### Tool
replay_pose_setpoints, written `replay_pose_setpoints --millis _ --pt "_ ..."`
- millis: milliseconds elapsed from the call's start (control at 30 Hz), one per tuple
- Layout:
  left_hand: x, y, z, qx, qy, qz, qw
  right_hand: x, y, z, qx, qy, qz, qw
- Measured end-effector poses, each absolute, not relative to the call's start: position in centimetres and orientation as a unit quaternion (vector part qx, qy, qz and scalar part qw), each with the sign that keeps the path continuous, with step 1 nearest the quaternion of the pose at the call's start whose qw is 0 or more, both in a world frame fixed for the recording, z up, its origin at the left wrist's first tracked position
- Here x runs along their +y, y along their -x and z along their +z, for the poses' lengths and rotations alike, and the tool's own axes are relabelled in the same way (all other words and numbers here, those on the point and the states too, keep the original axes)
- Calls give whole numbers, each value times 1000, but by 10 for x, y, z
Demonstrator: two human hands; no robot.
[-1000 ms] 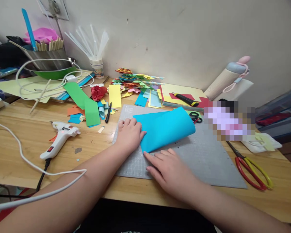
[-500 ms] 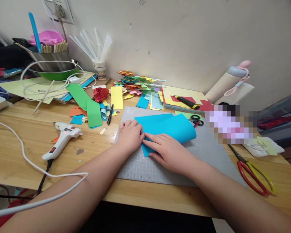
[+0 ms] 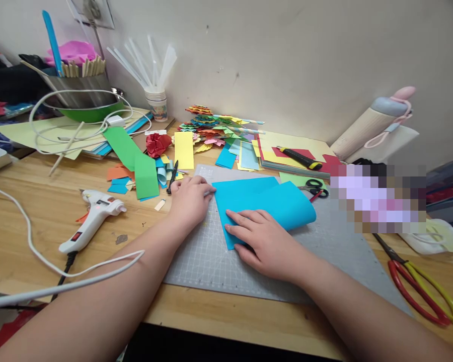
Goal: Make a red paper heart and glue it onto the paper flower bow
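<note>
A sheet of blue paper (image 3: 249,198) lies folded over on the grey cutting mat (image 3: 196,261), its right side bulging in a loose, rounded curl. At the paper's far left corner is my left hand (image 3: 192,201), fingers curled and closed, with the fingertips at that corner. My right hand (image 3: 266,241) rests palm down on the near part of the sheet, fingers stretched out and slightly apart. Small black-handled scissors (image 3: 315,187) lie partly hidden behind the curl of the paper.
To the left lie a white glue gun (image 3: 94,218) with its cord, a black pen (image 3: 172,177) and green paper strips (image 3: 146,176). A utility knife (image 3: 300,158) rests on stacked paper behind the mat. Large red-and-yellow-handled scissors (image 3: 419,286) lie at right. A white cable (image 3: 33,246) crosses my left forearm.
My left hand has slid left and away along the paper's edge to its far corner, parting from my right hand. The right hand stays on the sheet. The view has shifted slightly.
</note>
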State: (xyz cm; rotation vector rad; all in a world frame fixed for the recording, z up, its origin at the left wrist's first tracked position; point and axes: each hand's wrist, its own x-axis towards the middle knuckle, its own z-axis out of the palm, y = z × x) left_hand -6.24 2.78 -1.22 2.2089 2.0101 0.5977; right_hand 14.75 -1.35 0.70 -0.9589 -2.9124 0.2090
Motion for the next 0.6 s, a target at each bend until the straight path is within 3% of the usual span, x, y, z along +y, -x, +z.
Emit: replay_pose_setpoints --millis 600 --pt "27 61 -12 664 -723 187 49 -14 -150 2 -946 316 70 20"
